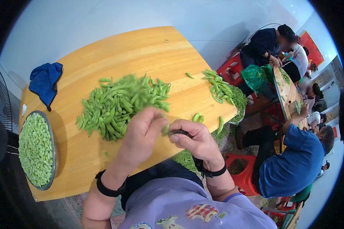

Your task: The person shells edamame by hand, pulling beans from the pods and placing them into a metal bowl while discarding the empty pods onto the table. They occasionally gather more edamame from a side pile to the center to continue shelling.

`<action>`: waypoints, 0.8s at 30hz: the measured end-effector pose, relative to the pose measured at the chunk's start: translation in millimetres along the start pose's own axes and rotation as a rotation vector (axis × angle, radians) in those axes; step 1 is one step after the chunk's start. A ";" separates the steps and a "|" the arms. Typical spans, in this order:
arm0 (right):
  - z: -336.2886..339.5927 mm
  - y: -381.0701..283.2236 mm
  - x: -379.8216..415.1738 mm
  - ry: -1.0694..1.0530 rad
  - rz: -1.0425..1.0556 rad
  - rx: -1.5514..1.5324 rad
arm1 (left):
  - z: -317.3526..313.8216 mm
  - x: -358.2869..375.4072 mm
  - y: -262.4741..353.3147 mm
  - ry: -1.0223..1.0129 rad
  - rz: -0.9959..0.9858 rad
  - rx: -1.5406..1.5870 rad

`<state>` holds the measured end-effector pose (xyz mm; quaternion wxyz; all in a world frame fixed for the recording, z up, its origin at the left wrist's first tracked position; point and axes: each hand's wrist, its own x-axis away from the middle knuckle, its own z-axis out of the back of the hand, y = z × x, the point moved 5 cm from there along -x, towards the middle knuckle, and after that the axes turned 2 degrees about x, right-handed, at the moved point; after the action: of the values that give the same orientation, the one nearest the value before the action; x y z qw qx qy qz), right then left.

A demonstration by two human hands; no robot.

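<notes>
Pale blue walls (103,19) backed a wooden tabletop (141,49), w/ red plastic stools (245,173) and a 2nd wooden table (288,95) nearby.

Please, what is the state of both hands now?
Left hand: closed, pinching a green pod.
Right hand: closed on a small dark object, too unclear to name.

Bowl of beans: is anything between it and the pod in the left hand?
Nothing visible stands between the green pod in the left hand and the bowl, only tabletop. The pod pile lies beside that line, and the bowl's rim is raised.
</notes>
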<state>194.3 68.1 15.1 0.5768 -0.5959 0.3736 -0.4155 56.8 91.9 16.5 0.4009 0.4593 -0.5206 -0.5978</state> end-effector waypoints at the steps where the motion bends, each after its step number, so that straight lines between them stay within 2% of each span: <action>1: 0.3 0.2 0.4 0.001 0.006 -0.008 | 0.0 0.3 -0.6 0.000 0.000 0.004; 11: -2.4 -9.4 4.0 0.000 0.166 0.132 | -1.5 5.8 3.8 -0.039 0.052 0.045; 13: -2.9 0.5 8.3 -0.007 -0.074 -0.244 | -0.5 7.3 2.5 -0.058 0.064 0.098; 14: -2.0 4.2 9.7 -0.003 -0.075 -0.245 | -3.1 8.8 -1.9 -0.157 0.144 0.276; 15: -3.4 10.6 10.1 -0.070 -0.090 -0.400 | -7.5 10.0 -5.1 -0.256 0.224 0.455; 17: -8.9 14.3 11.6 -0.248 -0.100 -0.654 | -11.6 12.5 -8.1 -0.281 0.237 0.549; 20: -14.0 10.4 14.6 -0.337 -0.130 -0.781 | -14.3 15.8 -12.2 -0.327 0.246 0.680; 22: -10.5 17.3 16.5 -0.303 -0.167 -0.761 | -15.6 17.7 -13.1 -0.350 0.253 0.722; 24: -11.6 19.5 14.6 -0.285 -0.197 -0.735 | -17.6 17.8 -15.9 -0.355 0.432 0.838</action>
<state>189.7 49.1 -3.5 0.3287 -0.8471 0.3545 -0.2207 69.2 72.5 -2.2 0.2020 0.3536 -0.8592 -0.3097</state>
